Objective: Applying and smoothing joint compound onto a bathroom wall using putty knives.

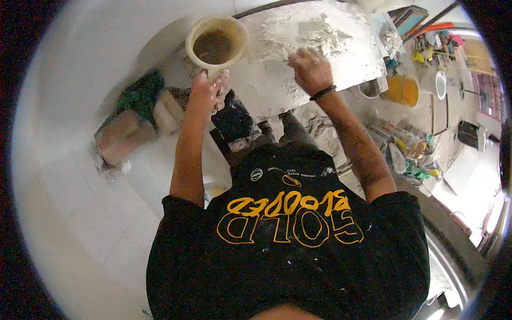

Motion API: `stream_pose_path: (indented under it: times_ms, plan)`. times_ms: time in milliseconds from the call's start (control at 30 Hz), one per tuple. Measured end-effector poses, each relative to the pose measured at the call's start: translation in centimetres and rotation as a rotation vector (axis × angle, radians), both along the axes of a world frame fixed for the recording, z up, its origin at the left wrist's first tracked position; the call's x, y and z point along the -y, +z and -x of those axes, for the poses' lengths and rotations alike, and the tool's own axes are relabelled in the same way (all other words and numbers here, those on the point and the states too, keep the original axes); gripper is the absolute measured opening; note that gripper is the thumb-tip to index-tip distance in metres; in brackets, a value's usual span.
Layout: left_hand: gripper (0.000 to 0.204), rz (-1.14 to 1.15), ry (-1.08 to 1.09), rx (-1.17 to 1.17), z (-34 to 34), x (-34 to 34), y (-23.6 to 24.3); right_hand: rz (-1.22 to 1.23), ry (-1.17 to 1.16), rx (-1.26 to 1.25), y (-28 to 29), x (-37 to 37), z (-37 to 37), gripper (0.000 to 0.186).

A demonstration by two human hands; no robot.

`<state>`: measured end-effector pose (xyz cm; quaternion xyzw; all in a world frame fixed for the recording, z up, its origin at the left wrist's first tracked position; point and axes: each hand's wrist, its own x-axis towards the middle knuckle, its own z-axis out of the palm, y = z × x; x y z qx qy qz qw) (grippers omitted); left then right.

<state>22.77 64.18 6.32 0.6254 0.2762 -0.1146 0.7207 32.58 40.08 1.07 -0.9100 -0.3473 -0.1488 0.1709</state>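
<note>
My left hand (210,90) is closed round the handle of a pale plastic jug (232,29), held at the upper middle, with dark brownish contents inside and whitish residue on my fingers. To its right, a board (266,80) is coated in white powder, with a lumpy white heap (325,37) toward its back. My right hand (309,69), wearing a dark wristband, is over the board just in front of that heap, its fingers curled; what they hold, if anything, is hidden.
Bricks or blocks (125,136) and dark green material (138,93) lie left, by a white tiled surface. A yellow bucket (401,90), a white bucket (433,85), bagged items (394,146) and a dark container (471,134) stand on the right. Pale rubble (320,125) lies below the board.
</note>
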Motion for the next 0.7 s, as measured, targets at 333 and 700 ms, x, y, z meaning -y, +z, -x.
stream_pose_path:
  times_ms: [333, 700]
  plan:
    - [0.017, 0.133, 0.058, 0.019, 4.6, -3.8, -4.3, 0.125, -0.140, -0.254, 2.7, -1.6, -2.9, 0.027]
    - [0.020, 0.103, -0.003, 0.054, 3.8, -4.0, -2.7, -0.125, -0.277, -0.358, 2.3, -1.7, -1.8, 0.030]
